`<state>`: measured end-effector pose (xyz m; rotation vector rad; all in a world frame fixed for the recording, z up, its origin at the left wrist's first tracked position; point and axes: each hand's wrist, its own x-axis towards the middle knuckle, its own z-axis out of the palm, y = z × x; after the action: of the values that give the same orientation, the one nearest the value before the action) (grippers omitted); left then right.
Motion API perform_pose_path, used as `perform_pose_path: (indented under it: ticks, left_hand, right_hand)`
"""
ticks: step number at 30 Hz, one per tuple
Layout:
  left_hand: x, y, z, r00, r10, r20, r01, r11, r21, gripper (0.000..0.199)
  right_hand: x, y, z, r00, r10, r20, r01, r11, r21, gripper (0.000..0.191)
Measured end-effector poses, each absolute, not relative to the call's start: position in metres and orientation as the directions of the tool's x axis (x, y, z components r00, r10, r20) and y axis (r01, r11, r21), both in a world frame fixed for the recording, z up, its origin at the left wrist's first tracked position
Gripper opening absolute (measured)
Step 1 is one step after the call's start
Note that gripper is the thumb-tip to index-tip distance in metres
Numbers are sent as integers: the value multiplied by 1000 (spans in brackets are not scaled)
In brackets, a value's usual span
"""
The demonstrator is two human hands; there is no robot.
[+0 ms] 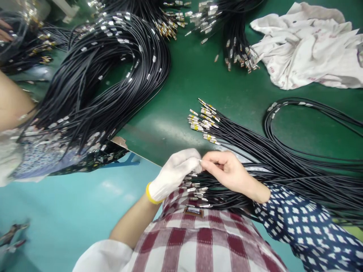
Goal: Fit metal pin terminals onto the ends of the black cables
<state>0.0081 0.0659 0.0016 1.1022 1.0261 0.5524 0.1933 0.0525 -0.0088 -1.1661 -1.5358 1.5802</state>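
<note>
Checked apron lies below; left hand and right hand pinch one thin tip between fingers, likely for steadiness.

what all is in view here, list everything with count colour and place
table: one, green, beneath the cables
looped cable bundle: one, black, upper left
upper cable bundles: several, black, top centre
nearer cable bundle: one, black, right of centre
curved cables: several, black, right
cable ends: many, silvery, below the hands
thin piece: one, silvery, at the fingertips
cloth: one, white, upper right
floor: light blue, lower left
co-worker's arm: one, bare, left edge
checked garment: one, maroon and white, bottom centre
left hand: one, white glove with yellow cuff, centre
right hand: one, bare, centre
</note>
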Motion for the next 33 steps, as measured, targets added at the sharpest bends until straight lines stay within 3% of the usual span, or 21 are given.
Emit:
perform_pose_path:
  ticks: [10, 15, 21, 28, 33]
  left_hand:
    - [8, 66, 1, 443, 794, -417, 111, 413, 904, 20]
    - [10, 65, 1, 447, 795, -410, 40, 440, 897, 25]
    - [9, 66, 3, 287, 913, -290, 203, 238, 950, 22]
    - [10, 60, 7, 251, 890, -380, 384, 269, 883, 18]
    - [10, 59, 6, 265, 877, -402, 354, 299, 886, 19]
  right_hand:
    - [193, 55, -10, -443, 886, -138, 93, -108, -990, 31]
    - [200, 56, -4, -473, 874, -113, 168, -36, -985, 45]
    - [203, 46, 4, -423, 895, -140, 361, 25, -932, 23]
    - [203, 48, -3, -414, 898, -145, 297, -17, -955, 25]
    - [200, 50, -5, -432, 880, -195, 217, -109, -970, 21]
